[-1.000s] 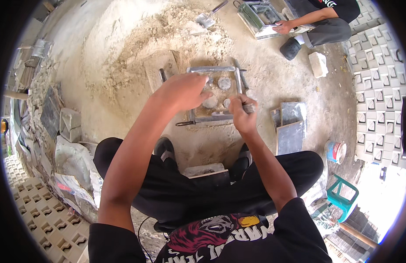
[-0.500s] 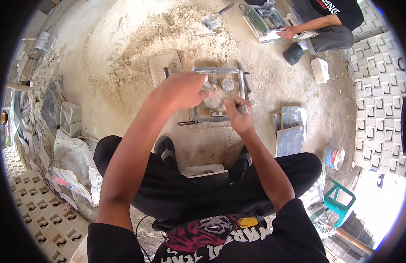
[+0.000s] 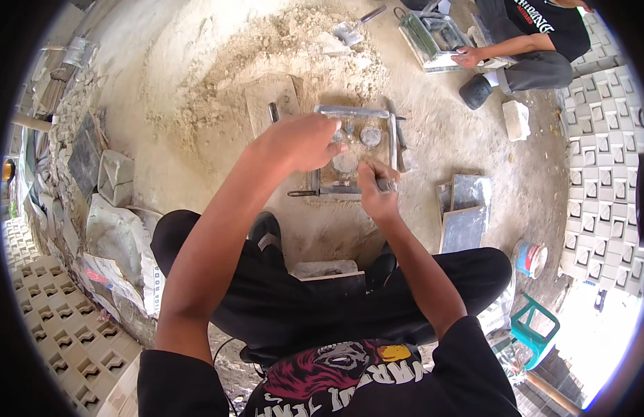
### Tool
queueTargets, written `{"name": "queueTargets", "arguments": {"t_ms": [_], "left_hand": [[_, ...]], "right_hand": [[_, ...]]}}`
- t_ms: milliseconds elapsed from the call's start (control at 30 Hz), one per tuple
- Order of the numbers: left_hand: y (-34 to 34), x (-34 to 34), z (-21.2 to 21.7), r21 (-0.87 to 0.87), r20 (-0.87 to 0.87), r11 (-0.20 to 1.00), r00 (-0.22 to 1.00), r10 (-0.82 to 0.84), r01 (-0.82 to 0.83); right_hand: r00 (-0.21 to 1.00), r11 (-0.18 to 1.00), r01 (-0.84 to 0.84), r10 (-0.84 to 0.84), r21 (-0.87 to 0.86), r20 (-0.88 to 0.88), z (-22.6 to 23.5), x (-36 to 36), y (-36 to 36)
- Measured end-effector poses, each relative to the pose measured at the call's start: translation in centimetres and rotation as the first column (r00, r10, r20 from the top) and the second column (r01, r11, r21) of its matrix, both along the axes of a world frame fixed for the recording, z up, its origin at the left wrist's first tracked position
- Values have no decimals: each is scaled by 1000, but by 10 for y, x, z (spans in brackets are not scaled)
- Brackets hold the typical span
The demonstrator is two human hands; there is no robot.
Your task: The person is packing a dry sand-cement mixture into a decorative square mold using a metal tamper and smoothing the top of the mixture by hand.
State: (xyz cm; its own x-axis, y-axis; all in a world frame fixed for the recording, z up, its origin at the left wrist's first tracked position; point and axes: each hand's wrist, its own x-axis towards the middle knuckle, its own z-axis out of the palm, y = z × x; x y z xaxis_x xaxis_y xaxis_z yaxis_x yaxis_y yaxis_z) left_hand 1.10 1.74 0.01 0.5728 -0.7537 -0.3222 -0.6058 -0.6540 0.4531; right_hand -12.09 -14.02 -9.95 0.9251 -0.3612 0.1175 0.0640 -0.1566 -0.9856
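Observation:
A rectangular metal mould frame (image 3: pixel 353 111) lies on the ground in front of me, with sandy material and several round grey pieces inside. My left hand (image 3: pixel 301 142) reaches over its left side, fingers curled near a small pale piece; what they grip, if anything, is hidden. At the near right edge of the frame, my right hand (image 3: pixel 379 191) is closed around a short grey tool handle (image 3: pixel 388 184), whose working end I cannot make out. One large round grey disc (image 3: pixel 346 162) lies between my hands, and another grey disc (image 3: pixel 370 135) sits farther right.
Beyond the frame spreads a heap of pale powder (image 3: pixel 266 48) with a trowel (image 3: pixel 349 33). A co-worker's hand (image 3: pixel 468 57) rests on another mould (image 3: pixel 433 38). Dark plates (image 3: pixel 464 219), a bucket (image 3: pixel 530 257), a green stool (image 3: pixel 534 330) and stacked pale blocks (image 3: pixel 600 181) stand right.
The view has shifted slightly, so the surroundings sit a little farther right. My right hand's grip has turned slightly around the handle; my left hand stays over the mould.

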Motion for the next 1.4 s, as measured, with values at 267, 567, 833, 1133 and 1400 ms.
{"name": "queueTargets", "arguments": {"t_ms": [267,567,833,1133,1400], "left_hand": [[0,0,-2,1,-6,1000,1000,16,-16],[10,1,4,23,-13,999,999,38,-38],[9,-1,0,30,-8,999,999,45,-45],[8,3,-2,-3,-22,999,999,42,-42],[9,3,12,-20,-9,998,998,54,-54]], "right_hand": [[1000,1000,-23,23,-16,-6,5,2,7],[997,994,-40,46,98,-57,18,10,16],[996,994,-58,64,89,-64,19,5,27],[996,996,-69,72,60,-48,16,3,29],[996,997,-37,43,73,-81,5,-2,31]]}}
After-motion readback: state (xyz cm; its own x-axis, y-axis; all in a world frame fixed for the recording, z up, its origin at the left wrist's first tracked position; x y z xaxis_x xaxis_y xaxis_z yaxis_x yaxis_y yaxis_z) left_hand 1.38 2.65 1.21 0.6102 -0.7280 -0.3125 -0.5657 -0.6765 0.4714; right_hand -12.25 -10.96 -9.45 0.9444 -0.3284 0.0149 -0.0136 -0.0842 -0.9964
